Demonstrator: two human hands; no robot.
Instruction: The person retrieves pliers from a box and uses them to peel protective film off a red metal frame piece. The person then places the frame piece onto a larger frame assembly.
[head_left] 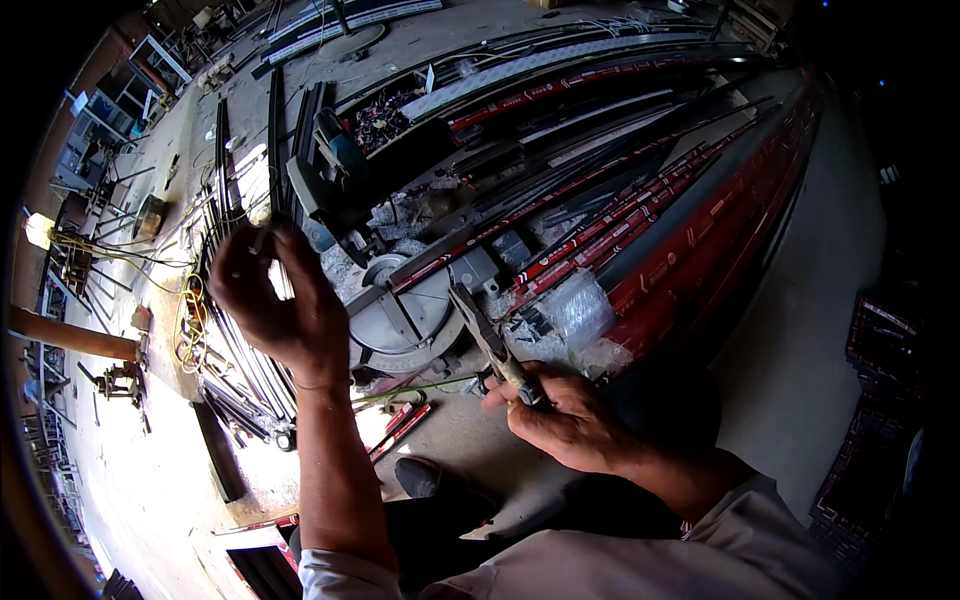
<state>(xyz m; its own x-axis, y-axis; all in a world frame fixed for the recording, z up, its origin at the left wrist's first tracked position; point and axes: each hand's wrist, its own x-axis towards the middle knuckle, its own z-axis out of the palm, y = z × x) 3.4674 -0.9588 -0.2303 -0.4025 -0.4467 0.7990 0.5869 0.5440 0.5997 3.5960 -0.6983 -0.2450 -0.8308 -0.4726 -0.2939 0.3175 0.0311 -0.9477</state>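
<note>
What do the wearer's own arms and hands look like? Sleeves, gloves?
Left hand and right hand are bare, no gloves. Left sleeve and right sleeve are pale greyish cloth, both stopping well above the wrist.

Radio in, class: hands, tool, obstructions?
Right hand gripping metal hand tool. Left hand raised, curled, contents unclear. Red-and-black bar across round metal base.

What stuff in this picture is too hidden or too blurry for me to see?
All in the head view:
Left hand: shadow and blur at its fingertips hide whether they pinch anything.
Metal tool: the right hand covers part of its handle.
Scrap pile: its bits are too small to tell apart.
Left sleeve: cut off by the lower edge.
</note>
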